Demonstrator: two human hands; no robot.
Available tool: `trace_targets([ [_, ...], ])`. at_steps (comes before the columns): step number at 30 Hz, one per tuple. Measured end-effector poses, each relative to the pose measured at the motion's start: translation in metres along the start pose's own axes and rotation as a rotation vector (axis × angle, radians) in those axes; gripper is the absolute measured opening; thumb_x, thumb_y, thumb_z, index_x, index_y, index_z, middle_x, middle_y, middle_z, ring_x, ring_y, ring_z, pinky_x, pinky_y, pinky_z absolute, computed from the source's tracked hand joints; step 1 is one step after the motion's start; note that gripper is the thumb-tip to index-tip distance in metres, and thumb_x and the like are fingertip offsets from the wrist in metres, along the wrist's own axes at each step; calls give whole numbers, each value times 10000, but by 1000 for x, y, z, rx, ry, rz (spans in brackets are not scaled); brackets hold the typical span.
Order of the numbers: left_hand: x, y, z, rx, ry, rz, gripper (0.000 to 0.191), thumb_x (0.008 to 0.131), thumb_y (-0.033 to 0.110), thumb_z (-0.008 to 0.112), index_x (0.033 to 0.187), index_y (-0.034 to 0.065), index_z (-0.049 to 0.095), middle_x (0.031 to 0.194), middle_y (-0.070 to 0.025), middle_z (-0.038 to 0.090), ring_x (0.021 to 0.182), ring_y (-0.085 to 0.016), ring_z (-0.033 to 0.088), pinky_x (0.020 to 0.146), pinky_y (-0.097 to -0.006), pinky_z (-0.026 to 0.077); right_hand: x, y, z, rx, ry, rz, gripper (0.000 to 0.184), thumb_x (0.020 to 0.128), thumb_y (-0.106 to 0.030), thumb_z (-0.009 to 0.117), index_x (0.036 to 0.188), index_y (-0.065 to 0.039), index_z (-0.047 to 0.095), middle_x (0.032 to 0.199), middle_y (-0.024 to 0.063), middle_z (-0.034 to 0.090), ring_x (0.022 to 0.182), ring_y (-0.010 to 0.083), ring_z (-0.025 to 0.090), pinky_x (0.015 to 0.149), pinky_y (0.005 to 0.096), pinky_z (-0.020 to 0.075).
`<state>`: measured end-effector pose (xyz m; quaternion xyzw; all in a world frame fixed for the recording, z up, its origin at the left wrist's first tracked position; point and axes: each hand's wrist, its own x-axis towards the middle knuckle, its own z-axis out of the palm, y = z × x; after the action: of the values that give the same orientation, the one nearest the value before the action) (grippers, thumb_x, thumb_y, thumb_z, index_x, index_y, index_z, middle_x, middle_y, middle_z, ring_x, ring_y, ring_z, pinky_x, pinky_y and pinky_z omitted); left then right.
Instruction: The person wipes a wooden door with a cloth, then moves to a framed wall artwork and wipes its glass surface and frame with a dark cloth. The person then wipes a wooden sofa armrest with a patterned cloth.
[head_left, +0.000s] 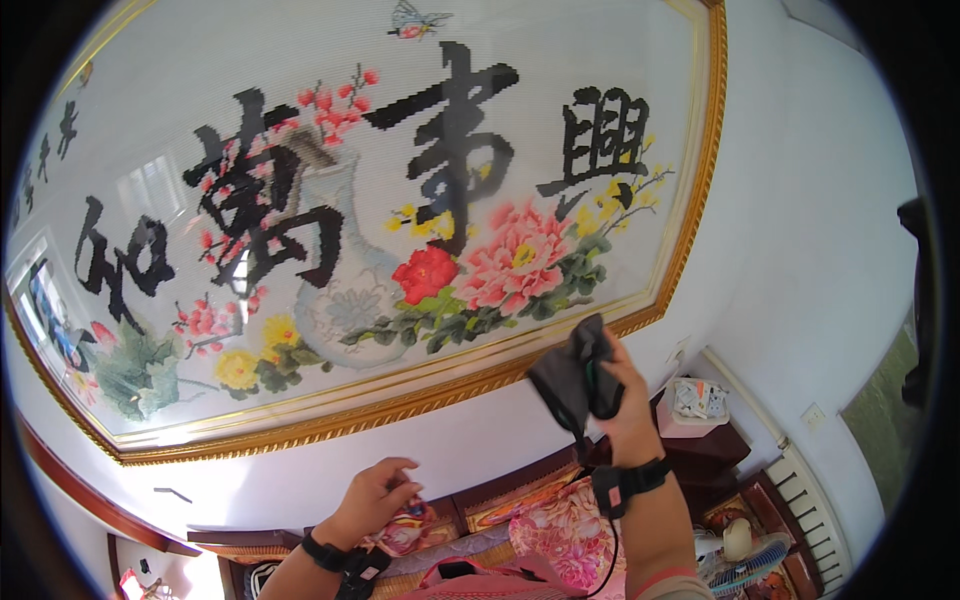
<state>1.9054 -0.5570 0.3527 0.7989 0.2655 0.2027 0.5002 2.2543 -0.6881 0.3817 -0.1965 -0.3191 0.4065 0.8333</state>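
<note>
My right hand (631, 401) grips a dark grey folded cloth (562, 386) at the lower right edge of a large framed picture. Whether the cloth touches the glass or hangs just before it, I cannot tell. The picture's gold frame (405, 405) surrounds black characters, a vase and flowers behind reflective glass. My left hand (371, 501) hovers lower down, its fingers loosely bent and apart, with nothing seen in it. A colourful patterned cushion (405, 531) shows behind it. Black straps with small devices circle both wrists, and a cable hangs from the right one.
Below the picture stands a wooden sofa with a pink floral cushion (566, 525). At right are a dark cabinet (697, 457) bearing a filled pale bin (694, 426), a white radiator (808, 517), a pipe (746, 394) and an electric fan (750, 564).
</note>
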Motion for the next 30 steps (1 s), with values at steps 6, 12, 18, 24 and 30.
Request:
trace_targets([
  [6,7,39,19,-177,-137,173,663,867,110,683,1422,45,326,1134,-119,612,804,-127,622,720,-257,506,-30,50,67,108,-159,215,616,832,-31,478,1429,-1,329,1380,151,458,1256,276,476,1083,404,369],
  [12,2,31,35,-715,-353,136,796,894,367,668,1452,-14,246,1348,-106,484,1226,-174,474,1029,-331,380,-57,67,99,-392,-224,262,536,824,-16,508,1355,-9,433,1307,126,515,1208,238,510,1026,343,403],
  [18,-12,36,47,-948,-169,-215,506,975,416,512,1289,27,438,1113,-85,606,1033,-170,603,859,-312,509,-78,94,124,-1586,-709,-167,573,802,-98,651,1339,-24,467,1437,196,406,1274,377,424,1039,458,340],
  [24,-14,46,24,-1052,269,116,346,1016,365,431,1148,64,538,982,-80,642,785,-136,625,701,-289,537,-111,99,97,-834,-135,76,743,883,-335,654,1461,-47,288,1518,183,269,1365,319,332,1072,445,316],
  [30,0,35,55,-382,529,429,242,932,34,460,1166,-3,508,1172,-98,553,992,-200,560,901,-335,458,-126,142,93,507,-159,579,505,1003,-303,460,1421,-59,316,1417,164,414,1232,293,496,1005,489,456],
])
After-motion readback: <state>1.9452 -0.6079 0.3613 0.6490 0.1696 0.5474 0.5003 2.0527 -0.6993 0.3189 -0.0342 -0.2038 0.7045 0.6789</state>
